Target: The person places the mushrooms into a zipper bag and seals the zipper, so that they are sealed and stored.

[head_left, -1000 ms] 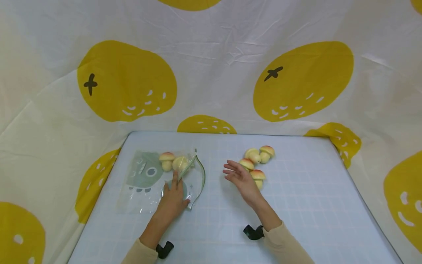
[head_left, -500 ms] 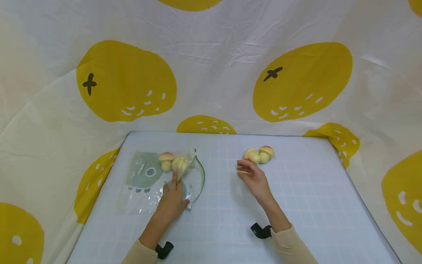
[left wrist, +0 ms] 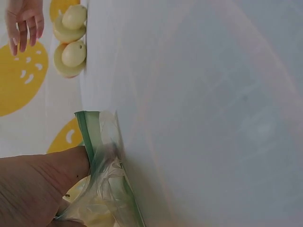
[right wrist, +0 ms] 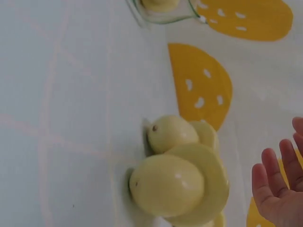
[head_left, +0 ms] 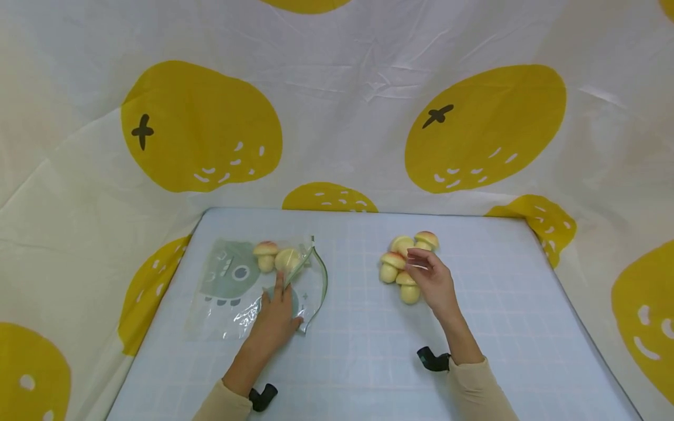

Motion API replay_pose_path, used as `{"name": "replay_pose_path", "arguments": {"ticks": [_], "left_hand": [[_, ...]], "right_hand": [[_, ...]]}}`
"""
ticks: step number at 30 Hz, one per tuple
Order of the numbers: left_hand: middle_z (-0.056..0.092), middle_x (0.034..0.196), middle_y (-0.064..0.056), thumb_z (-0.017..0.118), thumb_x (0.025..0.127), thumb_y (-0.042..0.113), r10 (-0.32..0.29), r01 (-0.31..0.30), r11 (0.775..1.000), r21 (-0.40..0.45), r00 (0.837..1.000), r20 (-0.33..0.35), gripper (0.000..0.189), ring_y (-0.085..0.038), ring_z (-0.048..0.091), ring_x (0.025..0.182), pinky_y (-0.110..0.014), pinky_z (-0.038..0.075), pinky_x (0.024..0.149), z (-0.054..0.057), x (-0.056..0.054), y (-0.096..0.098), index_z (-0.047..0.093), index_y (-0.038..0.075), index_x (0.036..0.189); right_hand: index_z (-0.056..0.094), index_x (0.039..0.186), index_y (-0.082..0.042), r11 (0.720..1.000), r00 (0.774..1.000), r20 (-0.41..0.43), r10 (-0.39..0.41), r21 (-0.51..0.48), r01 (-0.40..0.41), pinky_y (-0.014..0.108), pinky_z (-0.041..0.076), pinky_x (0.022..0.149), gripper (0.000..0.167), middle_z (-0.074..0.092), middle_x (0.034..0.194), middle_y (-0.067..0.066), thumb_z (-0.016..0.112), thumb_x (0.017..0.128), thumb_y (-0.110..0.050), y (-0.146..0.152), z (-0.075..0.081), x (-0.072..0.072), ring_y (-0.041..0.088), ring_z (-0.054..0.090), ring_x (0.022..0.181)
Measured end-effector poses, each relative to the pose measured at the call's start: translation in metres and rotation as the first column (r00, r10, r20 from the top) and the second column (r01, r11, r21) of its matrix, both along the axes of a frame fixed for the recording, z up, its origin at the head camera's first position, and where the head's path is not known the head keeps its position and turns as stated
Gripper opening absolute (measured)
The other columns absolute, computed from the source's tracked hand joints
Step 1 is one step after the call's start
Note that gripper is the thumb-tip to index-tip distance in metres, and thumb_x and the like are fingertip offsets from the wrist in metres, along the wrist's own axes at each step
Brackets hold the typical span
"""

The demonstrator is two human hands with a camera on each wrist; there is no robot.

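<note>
My left hand rests with spread fingers on a clear zip bag printed with a green monster, at its raised mouth. The left wrist view shows the thumb against the green zip strip. Inside the bag lie two toy mushrooms, one with a reddish cap and one pale and rounded. Over a cluster of similar mushrooms hovers my right hand, its fingers relaxed and holding nothing. Seen from the right wrist, the fingers stand apart from the nearest mushroom.
A pale checked cloth covers the table. Behind it hangs a white curtain printed with yellow fruit. Black wrist camera mounts stick out at both wrists, next to the beige sleeves.
My right hand has moved to the right across the mushroom cluster, uncovering the two nearer mushrooms on its left. My left hand and the bag have stayed in place.
</note>
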State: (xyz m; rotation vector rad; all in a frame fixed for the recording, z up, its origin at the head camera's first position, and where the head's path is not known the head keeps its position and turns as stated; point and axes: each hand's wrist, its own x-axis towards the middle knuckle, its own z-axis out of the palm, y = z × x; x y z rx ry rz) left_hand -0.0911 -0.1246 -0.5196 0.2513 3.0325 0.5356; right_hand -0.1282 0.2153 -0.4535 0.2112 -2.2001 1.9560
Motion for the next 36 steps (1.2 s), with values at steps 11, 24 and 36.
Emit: {"name": "replay_pose_path", "arguments": {"ticks": [11, 24, 36], "left_hand": [[0.007, 0.161, -0.032, 0.084, 0.082, 0.025, -0.008, 0.008, 1.0, -0.004, 1.0, -0.008, 0.09, -0.072, 0.035, 0.121, -0.067, 0.045, 0.09, 0.002, 0.001, 0.0, 0.033, -0.014, 0.147], [0.009, 0.16, -0.033, 0.085, 0.081, 0.024, -0.018, 0.018, 1.0, -0.002, 0.999, -0.04, 0.092, -0.072, 0.037, 0.118, -0.064, 0.049, 0.086, 0.002, 0.001, 0.0, 0.034, -0.015, 0.146], [0.007, 0.161, -0.032, 0.084, 0.082, 0.024, -0.017, 0.017, 1.0, 0.003, 1.0, -0.008, 0.091, -0.071, 0.037, 0.119, -0.064, 0.051, 0.083, 0.0, 0.0, -0.001, 0.033, -0.014, 0.147]], "right_hand": [[0.057, 0.129, 0.01, 0.992, 0.994, 0.085, -0.061, 0.118, 0.051, 0.016, 0.048, 0.087, 0.038, 0.058, 0.129, 0.023, 0.068, 0.094, 0.0, 0.04, -0.052, -0.008, 0.036, 0.057, 0.114], [0.051, 0.144, -0.008, 0.975, 0.94, 0.338, -0.044, 0.219, -0.033, 0.03, 0.046, 0.09, 0.061, 0.05, 0.145, 0.016, 0.074, 0.093, -0.032, 0.049, -0.069, -0.007, 0.036, 0.053, 0.123], [0.05, 0.145, -0.01, 0.967, 0.923, 0.384, -0.035, 0.246, -0.066, 0.031, 0.047, 0.087, 0.063, 0.054, 0.137, 0.021, 0.073, 0.093, -0.037, 0.044, -0.07, -0.012, 0.034, 0.056, 0.117]]}}
